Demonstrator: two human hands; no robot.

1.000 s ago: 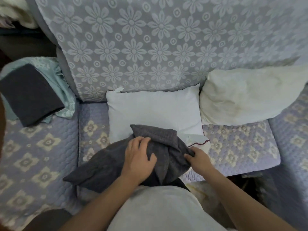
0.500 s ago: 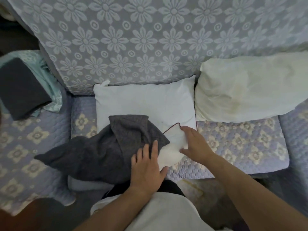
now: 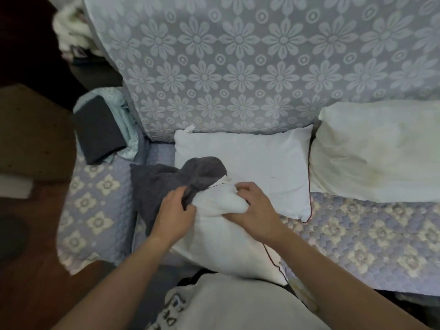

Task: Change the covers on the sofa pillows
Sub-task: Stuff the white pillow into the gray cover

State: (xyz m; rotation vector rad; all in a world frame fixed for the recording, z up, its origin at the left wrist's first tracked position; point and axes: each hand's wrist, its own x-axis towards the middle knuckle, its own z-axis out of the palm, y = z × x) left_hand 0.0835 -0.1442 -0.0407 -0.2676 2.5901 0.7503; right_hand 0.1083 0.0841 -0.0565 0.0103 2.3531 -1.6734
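Fingers of the left hand (image 3: 175,211) pinch the grey cover (image 3: 164,184); the right hand (image 3: 253,208), at 3 o'clock, grips the white pillow (image 3: 221,239).

A home living room: a sofa (image 3: 357,246) under quilted floral covers, strewn with bare pillows (image 3: 262,163).

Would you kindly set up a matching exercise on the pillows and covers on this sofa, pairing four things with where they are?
Things:
1. dark grey cover
2. white pillow with red piping
3. cream pillow
4. folded dark cloth

Places:
A. far right, against the sofa back
B. gripped by the left hand, left of the pillow being handled
C. far left, lying on pale green fabric
D. nearest the person, its top bunched in the right hand

Pairs: 1-B, 2-D, 3-A, 4-C
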